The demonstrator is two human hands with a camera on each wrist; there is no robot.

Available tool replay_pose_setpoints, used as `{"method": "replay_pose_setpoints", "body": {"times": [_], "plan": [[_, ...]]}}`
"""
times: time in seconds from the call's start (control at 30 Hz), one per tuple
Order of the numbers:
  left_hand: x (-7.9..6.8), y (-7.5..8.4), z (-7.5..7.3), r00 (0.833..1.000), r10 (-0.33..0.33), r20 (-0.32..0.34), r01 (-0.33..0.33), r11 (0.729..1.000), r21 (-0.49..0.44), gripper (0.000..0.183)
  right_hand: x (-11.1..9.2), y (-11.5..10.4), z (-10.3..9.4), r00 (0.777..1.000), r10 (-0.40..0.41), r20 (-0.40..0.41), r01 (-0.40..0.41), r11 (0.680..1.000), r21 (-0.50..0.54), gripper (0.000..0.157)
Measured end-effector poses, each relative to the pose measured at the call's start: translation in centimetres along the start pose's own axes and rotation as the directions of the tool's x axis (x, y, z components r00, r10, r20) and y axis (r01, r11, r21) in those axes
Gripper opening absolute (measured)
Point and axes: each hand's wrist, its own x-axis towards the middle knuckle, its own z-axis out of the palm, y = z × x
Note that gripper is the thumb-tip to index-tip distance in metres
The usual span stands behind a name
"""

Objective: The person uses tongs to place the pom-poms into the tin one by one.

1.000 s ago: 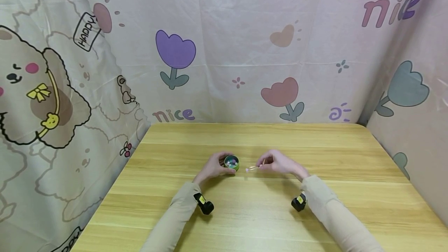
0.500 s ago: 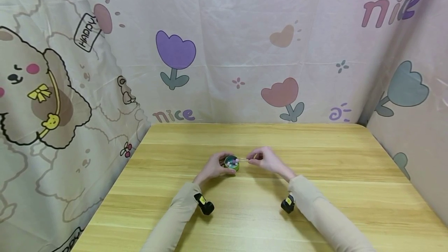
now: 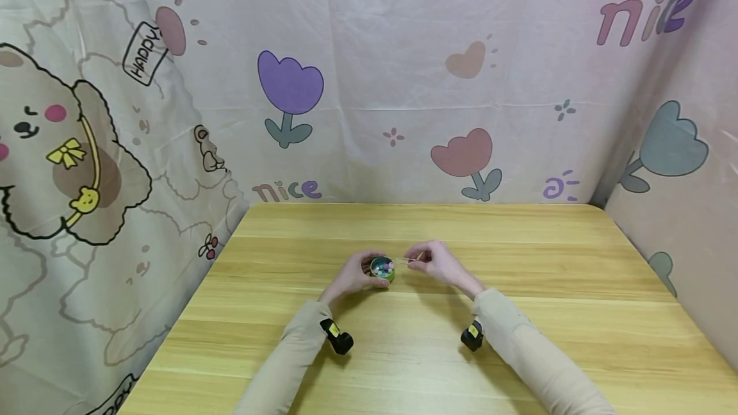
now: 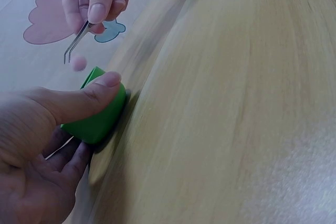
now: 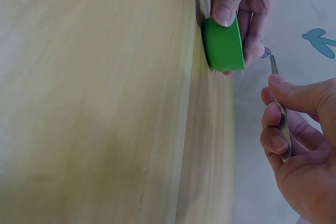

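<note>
My left hand grips a small green cup on the table, thumb on the near wall and fingers round the far side. Inside the cup lie several small white, teal and purple balls. To the right, my right hand pinches metal tweezers with bent tips, which reach to the cup's mouth. A pale pink ball is right beside the tips in the left wrist view, just over the cup's rim and not between the two prongs. The prongs stand slightly apart.
Both hands work over the middle of a wood-grain table. A printed cloth hangs behind it and along the sides. A black camera is strapped on the left wrist, another camera on the right.
My right hand has moved left and slightly away, carrying the pink ball in the tweezers to the cup; the ball has now come out of the prongs. My left hand and the cup stay put.
</note>
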Motion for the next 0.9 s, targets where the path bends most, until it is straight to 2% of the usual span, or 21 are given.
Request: {"method": "replay_pose_setpoints", "body": {"times": [0.27, 0.57, 0.9], "plan": [[0.20, -0.31, 0.06, 1.000, -0.009, -0.004, 0.009, 0.999, 0.034, 0.063, 0.05, -0.34, -0.07, 1.000, 0.011, 0.006, -0.011, 1.000, 0.011, 0.021], [0.29, -0.44, 0.09, 1.000, -0.021, -0.007, 0.021, 0.999, 0.030, 0.063, 0.37, -0.31, 0.19, 0.999, 0.034, -0.008, -0.034, 0.999, -0.013, 0.018], [0.26, -0.44, 0.02, 1.000, -0.029, -0.009, 0.029, 0.999, 0.025, 0.062, 0.50, -0.14, 0.35, 1.000, 0.016, -0.026, -0.018, 0.996, -0.093, 0.014]]}}
